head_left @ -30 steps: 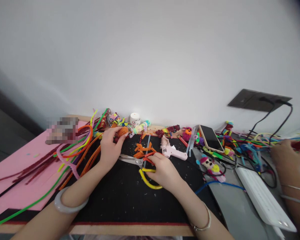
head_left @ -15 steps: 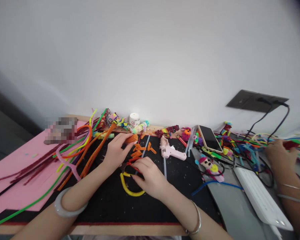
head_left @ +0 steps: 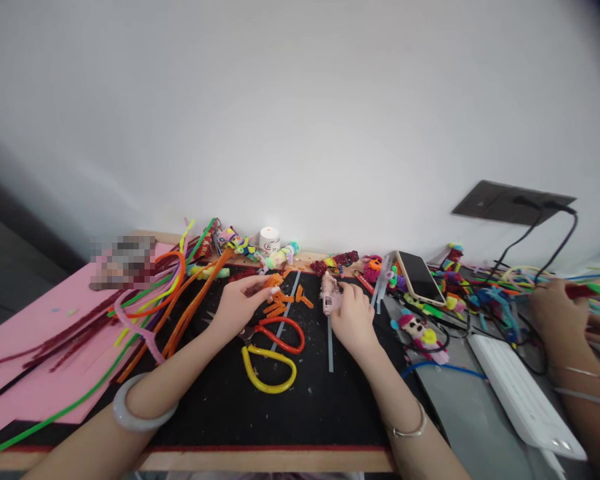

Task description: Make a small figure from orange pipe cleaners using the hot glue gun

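My left hand [head_left: 237,303] pinches a small orange pipe-cleaner piece [head_left: 273,281] over the black mat [head_left: 230,400]. Several short orange cut pieces [head_left: 280,305] lie just beside it. My right hand [head_left: 353,317] is wrapped round the pink glue gun [head_left: 329,293], whose nozzle end shows at the hand's left. Scissors with a red and a yellow handle loop [head_left: 273,353] rest on the mat between my forearms, with neither hand on them.
Long pipe cleaners [head_left: 145,313] fan over a pink sheet [head_left: 35,320] at left. Glue sticks [head_left: 330,343], small pipe-cleaner figures [head_left: 420,330], a phone [head_left: 420,277], a white keyboard [head_left: 523,397] and cables lie to the right. Another person's hand [head_left: 555,310] works at far right.
My right hand left the scissors on the mat and moved right onto the glue gun. My left hand drew slightly nearer, still holding the orange piece.
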A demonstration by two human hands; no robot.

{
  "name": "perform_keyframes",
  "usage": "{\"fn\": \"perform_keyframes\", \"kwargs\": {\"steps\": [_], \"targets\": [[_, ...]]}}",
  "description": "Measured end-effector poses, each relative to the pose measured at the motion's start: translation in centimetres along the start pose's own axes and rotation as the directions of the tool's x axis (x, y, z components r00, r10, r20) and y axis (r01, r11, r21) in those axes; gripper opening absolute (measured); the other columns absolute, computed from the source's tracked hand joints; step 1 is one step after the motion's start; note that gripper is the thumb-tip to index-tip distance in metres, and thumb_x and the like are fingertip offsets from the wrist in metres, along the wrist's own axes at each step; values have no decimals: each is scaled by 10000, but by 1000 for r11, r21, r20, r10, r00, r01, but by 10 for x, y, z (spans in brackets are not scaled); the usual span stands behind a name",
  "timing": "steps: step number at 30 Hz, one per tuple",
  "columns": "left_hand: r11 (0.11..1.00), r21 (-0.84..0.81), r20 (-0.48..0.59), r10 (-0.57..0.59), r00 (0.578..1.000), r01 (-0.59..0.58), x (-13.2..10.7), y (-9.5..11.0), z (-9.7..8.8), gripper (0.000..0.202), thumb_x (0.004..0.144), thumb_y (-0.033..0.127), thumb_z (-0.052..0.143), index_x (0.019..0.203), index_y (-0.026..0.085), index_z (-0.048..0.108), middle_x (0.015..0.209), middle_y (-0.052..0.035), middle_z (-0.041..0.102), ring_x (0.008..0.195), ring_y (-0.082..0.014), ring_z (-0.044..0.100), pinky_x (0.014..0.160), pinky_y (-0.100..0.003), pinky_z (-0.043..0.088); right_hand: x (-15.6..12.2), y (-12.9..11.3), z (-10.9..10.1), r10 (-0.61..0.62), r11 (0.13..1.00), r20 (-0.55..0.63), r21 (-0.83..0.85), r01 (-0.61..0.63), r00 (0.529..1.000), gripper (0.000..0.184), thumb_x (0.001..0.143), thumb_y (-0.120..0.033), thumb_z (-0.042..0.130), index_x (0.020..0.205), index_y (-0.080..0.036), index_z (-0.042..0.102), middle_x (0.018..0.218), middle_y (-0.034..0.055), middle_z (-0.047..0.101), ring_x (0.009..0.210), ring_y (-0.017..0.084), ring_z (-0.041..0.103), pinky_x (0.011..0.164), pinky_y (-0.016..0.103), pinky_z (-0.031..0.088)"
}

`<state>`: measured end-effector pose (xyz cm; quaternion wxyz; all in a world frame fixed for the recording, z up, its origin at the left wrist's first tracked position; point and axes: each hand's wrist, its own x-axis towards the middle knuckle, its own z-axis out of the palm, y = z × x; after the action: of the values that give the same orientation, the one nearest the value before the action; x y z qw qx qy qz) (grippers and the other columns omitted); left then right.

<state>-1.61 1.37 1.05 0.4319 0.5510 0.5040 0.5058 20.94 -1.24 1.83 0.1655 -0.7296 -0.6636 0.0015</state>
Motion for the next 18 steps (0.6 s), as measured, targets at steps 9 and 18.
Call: {"fn": "perform_keyframes", "kwargs": {"steps": [9, 18], "targets": [[748, -561, 254, -250, 934, 353, 2, 2, 0, 199, 722, 196, 752, 887, 152, 649, 859, -36, 743, 837, -167, 717, 777, -251, 554, 8, 14, -5, 42, 994, 170, -110, -23, 985, 466, 770, -203, 543, 1233, -157, 520, 1136, 158, 550, 1072, 319, 520, 857, 420, 402], [649, -601, 323, -337, 884, 467, 4, 2, -2, 70, 783, 134, 693, 835, 137, 646, 648, 11, 667, 563, -83, 641, 568, -176, 538, 13, 22, -1, 7, 980, 58, 197, -19, 998, 385, 699, -164, 590, 1083, -155, 611, 1028, 129, 648, 961, 284, 594, 815, 385, 425]]}}
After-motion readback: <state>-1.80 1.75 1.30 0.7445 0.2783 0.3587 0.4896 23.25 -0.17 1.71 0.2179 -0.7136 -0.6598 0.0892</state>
